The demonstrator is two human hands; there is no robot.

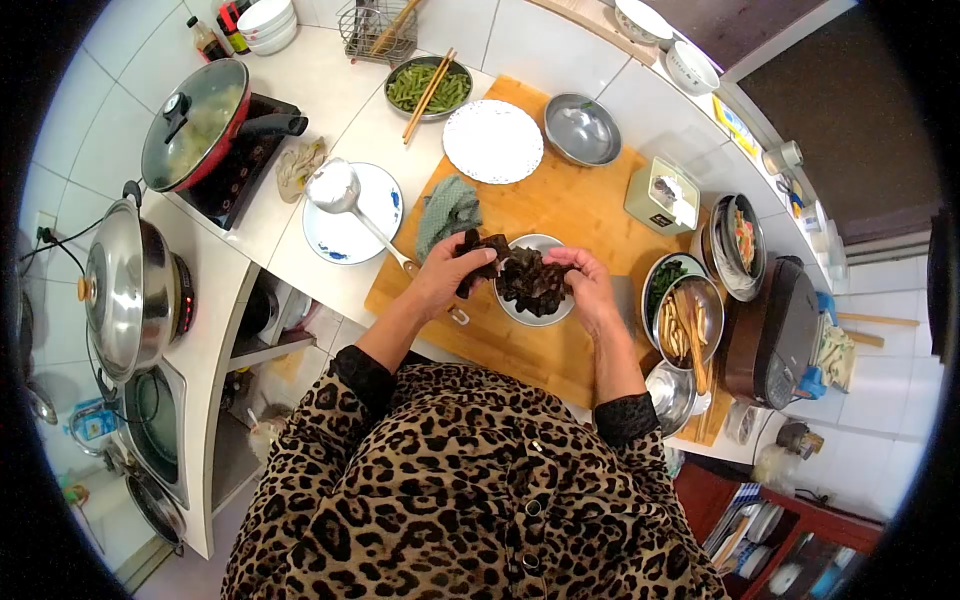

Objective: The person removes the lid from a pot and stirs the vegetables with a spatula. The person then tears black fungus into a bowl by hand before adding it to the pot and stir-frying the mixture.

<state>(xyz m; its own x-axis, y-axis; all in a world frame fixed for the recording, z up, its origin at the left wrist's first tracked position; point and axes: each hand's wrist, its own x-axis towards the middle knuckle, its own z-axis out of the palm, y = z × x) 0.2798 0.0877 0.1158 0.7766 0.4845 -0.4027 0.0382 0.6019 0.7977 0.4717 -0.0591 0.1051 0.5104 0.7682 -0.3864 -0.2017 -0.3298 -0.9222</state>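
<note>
Dark, ruffled wood ear mushrooms [532, 281] lie over a metal bowl [515, 312] on the wooden cutting board. My left hand [450, 272] is closed around a dark piece of wood ear mushroom at the bowl's left edge. My right hand [588, 284] is at the bowl's right side, thumb and fingers pinched on the mushroom's edge. Just beyond my left hand is a crumpled green cloth [450, 210]. A knife handle [458, 316] shows below my left wrist; part of its blade [623, 300] seems to show beside my right hand.
A white plate [493, 142], an empty metal bowl [583, 130] and a green container [662, 195] stand farther back. At left are a ladle [335, 187] on a plate, a lidded red pan [196, 125] and a steel wok [130, 290]. Bowls of sliced food [688, 322] and a rice cooker [775, 340] stand right.
</note>
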